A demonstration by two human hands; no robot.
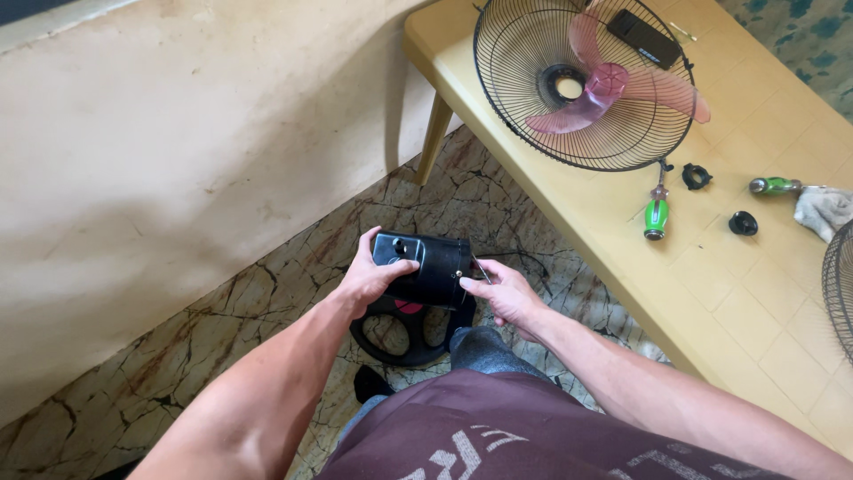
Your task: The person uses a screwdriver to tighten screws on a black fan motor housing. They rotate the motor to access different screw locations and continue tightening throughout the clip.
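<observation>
A black fan motor housing (pixel 435 267) is held over my knee, above the floor. My left hand (pixel 371 276) grips its left end, thumb across the top. My right hand (pixel 502 292) touches its right end, with a thin metal shaft or tool tip between the fingers. Below the housing, a black round fan base (pixel 395 342) with a red spot lies on the floor.
To the right stands a yellow table (pixel 622 231). On it lie a black wire fan guard (pixel 533 44) with a pink blade (pixel 613 84), a green-handled screwdriver (pixel 656 213), two small black parts, a black box (pixel 644 37), a second green tool (pixel 773 185) and a rag (pixel 826 209). A beige wall is at left.
</observation>
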